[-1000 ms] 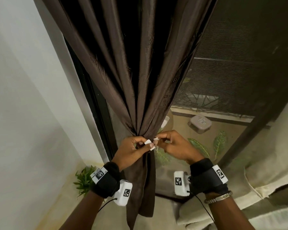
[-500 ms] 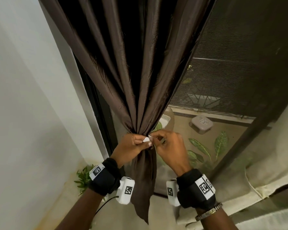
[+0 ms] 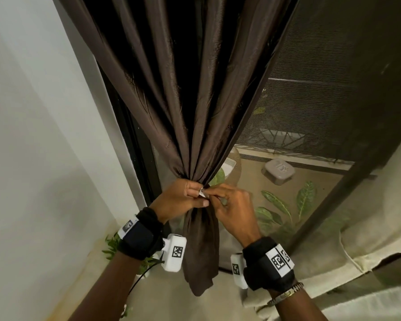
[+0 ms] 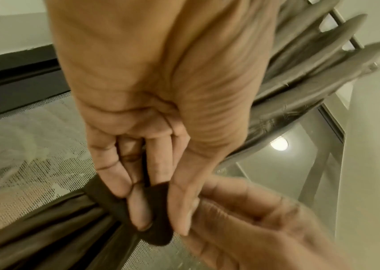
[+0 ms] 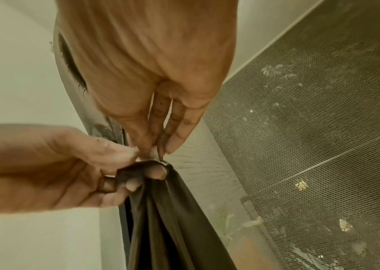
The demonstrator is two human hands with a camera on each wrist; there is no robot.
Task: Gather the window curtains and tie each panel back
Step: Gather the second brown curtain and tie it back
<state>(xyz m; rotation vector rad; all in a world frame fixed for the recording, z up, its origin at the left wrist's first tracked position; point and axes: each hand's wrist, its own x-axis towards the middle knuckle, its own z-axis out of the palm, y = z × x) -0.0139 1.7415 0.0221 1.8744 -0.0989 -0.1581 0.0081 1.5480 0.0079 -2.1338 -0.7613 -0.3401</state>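
Moved: right hand (image 3: 235, 210) has closed in on the left hand (image 3: 180, 200).
Grip: both pinch the white tie (image 3: 202, 193); left also clutches the curtain (image 3: 195, 112).
Risk: tie slipping (small ends), bundle loosening.

The floor (image 3: 162, 304) runs pale and beige along the foot of the white wall (image 3: 33, 158). On it, near the corner where wall meets window frame, stands a small green plant (image 3: 112, 245), partly hidden behind a wrist. At the lower right a cream cloth (image 3: 357, 246) lies in folds, over what cannot be told.

Beyond the mesh screen (image 3: 333, 100) a tan outdoor floor (image 3: 310, 181) shows. On it sits a grey square stool or lidded container (image 3: 278, 170), which of the two is unclear. Nearer the screen stand variegated green leaves (image 3: 305, 199); their pot is not visible. A white ribbed basket (image 3: 229, 164) rests close beside the curtain's edge.
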